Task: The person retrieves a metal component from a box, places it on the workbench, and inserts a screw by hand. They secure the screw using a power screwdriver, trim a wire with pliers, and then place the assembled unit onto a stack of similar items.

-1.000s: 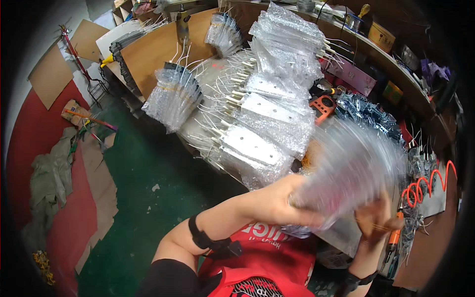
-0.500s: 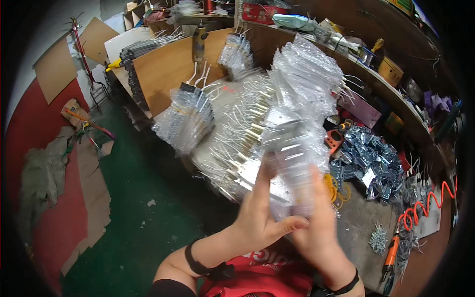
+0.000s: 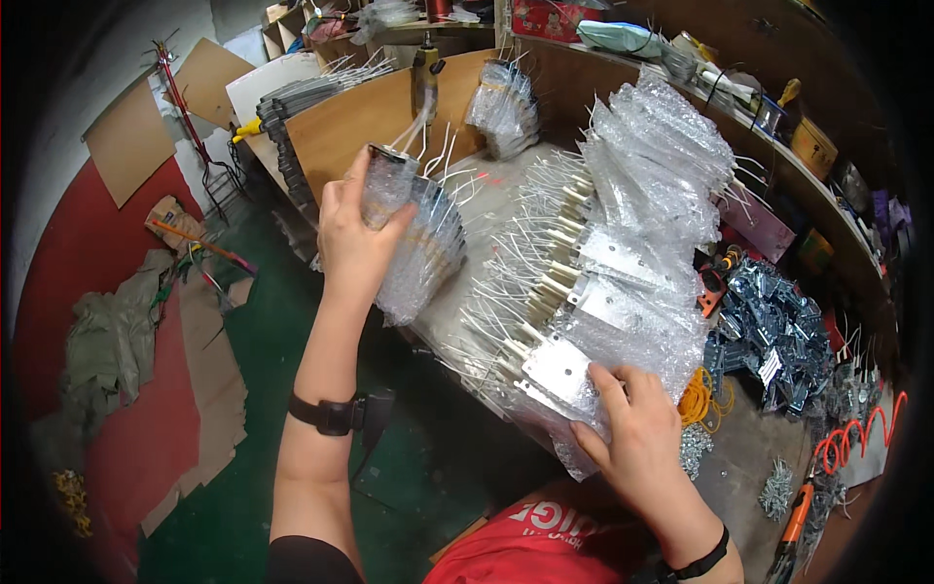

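My left hand [image 3: 358,229] is closed on a small flat part in bubble wrap [image 3: 387,187], dark at its top edge, with white wires sticking up. It holds this against a bundle of similar wrapped parts [image 3: 423,258] at the bench's left edge. My right hand [image 3: 637,428] has its fingers and thumb around the near edge of a silvery metal plate [image 3: 561,372] partly sleeved in bubble wrap. That plate lies at the near end of a long overlapping row of wrapped plates [image 3: 632,282], whose white wires point left.
Another wrapped bundle [image 3: 504,107] stands by the wooden board [image 3: 331,136]. At right lie a heap of dark metal brackets [image 3: 769,321], yellow rubber bands [image 3: 702,399], screws [image 3: 776,487] and an orange power screwdriver [image 3: 798,513] on a coiled red cord [image 3: 856,433]. A shelf [image 3: 769,146] runs behind.
My hands were together over the row around a wrapped part. Now they are apart: the left has gone left to the bundle with a wrapped part, the right is at the nearest plate.
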Demonstrator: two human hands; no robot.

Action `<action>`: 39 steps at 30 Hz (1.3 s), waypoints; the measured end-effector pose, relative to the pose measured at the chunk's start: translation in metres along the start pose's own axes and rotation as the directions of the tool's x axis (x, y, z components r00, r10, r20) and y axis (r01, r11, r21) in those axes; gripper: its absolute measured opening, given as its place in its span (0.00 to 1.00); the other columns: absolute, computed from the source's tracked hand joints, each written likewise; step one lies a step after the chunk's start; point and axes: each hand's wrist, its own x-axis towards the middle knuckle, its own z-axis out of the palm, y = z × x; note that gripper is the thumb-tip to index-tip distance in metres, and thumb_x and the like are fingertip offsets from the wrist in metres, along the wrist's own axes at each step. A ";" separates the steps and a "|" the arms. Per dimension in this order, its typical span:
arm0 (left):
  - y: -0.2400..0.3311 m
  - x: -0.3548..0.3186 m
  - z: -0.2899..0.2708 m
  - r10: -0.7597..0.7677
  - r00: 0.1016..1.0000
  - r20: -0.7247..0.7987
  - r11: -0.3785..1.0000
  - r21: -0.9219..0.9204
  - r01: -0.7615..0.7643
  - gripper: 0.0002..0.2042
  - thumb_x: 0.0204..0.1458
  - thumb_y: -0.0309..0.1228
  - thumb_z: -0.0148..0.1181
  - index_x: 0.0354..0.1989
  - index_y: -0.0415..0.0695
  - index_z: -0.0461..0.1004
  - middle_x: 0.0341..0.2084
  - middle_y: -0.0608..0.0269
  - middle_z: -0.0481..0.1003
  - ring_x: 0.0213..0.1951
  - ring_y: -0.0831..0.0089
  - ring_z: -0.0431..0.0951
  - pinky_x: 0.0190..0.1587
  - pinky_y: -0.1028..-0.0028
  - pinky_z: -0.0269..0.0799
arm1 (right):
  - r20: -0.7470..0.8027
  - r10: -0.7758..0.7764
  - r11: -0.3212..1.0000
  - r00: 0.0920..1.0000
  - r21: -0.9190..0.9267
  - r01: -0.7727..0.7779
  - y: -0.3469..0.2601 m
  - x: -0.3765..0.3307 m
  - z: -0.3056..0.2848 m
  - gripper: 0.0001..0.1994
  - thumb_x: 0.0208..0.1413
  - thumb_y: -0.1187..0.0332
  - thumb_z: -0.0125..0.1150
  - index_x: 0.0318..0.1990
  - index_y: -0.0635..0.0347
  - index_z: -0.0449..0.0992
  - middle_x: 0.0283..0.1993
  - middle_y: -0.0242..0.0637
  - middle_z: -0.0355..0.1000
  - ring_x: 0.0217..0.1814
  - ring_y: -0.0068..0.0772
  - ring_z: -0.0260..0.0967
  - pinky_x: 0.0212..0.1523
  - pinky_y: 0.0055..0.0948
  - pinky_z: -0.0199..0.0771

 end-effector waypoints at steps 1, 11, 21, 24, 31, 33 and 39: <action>-0.009 -0.002 0.006 0.069 0.998 0.002 0.995 0.078 -0.069 0.39 0.37 0.36 0.71 0.62 0.51 0.61 0.40 0.55 0.67 0.44 0.57 0.71 0.47 0.64 0.67 | 0.006 0.002 1.000 1.000 0.005 -0.002 -0.001 0.001 0.001 0.26 0.41 0.65 0.67 0.50 0.62 0.69 0.44 0.44 0.66 0.44 0.44 0.64 0.42 0.38 0.66; -0.021 -0.010 0.008 0.066 0.997 0.044 0.997 0.040 -0.068 0.41 0.35 0.38 0.72 0.62 0.48 0.60 0.43 0.53 0.72 0.46 0.57 0.74 0.49 0.64 0.68 | -0.025 -0.010 1.000 1.000 -0.009 0.009 0.008 0.004 0.014 0.27 0.42 0.63 0.66 0.52 0.61 0.69 0.38 0.42 0.65 0.39 0.42 0.63 0.37 0.36 0.64; -0.008 -0.012 0.009 0.093 0.996 -0.002 0.976 0.199 -0.091 0.40 0.34 0.40 0.73 0.60 0.48 0.62 0.41 0.55 0.72 0.41 0.58 0.76 0.43 0.64 0.71 | -0.065 -0.017 0.999 0.998 -0.031 0.015 0.008 0.002 0.017 0.28 0.42 0.63 0.66 0.53 0.61 0.68 0.39 0.42 0.65 0.40 0.41 0.63 0.38 0.36 0.62; -0.010 -0.014 0.010 0.095 0.995 0.028 0.975 0.201 -0.099 0.41 0.34 0.41 0.73 0.61 0.49 0.60 0.42 0.55 0.71 0.42 0.57 0.75 0.43 0.63 0.71 | -0.089 -0.042 0.999 0.995 -0.022 0.040 0.012 0.001 0.021 0.28 0.41 0.64 0.67 0.52 0.61 0.69 0.38 0.42 0.65 0.40 0.42 0.63 0.38 0.36 0.63; -0.013 -0.020 0.005 0.065 0.997 0.049 0.988 0.140 -0.071 0.48 0.34 0.40 0.73 0.66 0.51 0.50 0.50 0.51 0.67 0.51 0.52 0.70 0.51 0.60 0.67 | -0.119 0.021 0.988 0.993 0.156 -0.002 0.021 -0.002 0.014 0.25 0.43 0.68 0.66 0.52 0.61 0.70 0.38 0.44 0.66 0.39 0.45 0.64 0.39 0.37 0.65; -0.014 -0.021 0.003 0.044 0.996 0.082 0.991 0.125 -0.054 0.49 0.34 0.39 0.73 0.66 0.51 0.49 0.51 0.50 0.66 0.52 0.51 0.69 0.52 0.60 0.66 | -0.132 0.060 0.970 0.989 0.243 -0.027 0.021 -0.003 0.006 0.22 0.47 0.69 0.63 0.51 0.62 0.70 0.38 0.45 0.66 0.40 0.46 0.64 0.40 0.37 0.65; -0.024 -0.023 -0.006 0.022 0.987 0.161 0.996 0.086 -0.036 0.51 0.33 0.37 0.73 0.67 0.49 0.45 0.56 0.46 0.62 0.57 0.51 0.64 0.57 0.61 0.62 | -0.012 0.276 0.738 0.961 0.643 -0.204 0.027 -0.018 -0.026 0.16 0.59 0.65 0.52 0.51 0.65 0.70 0.38 0.40 0.69 0.37 0.34 0.66 0.39 0.30 0.65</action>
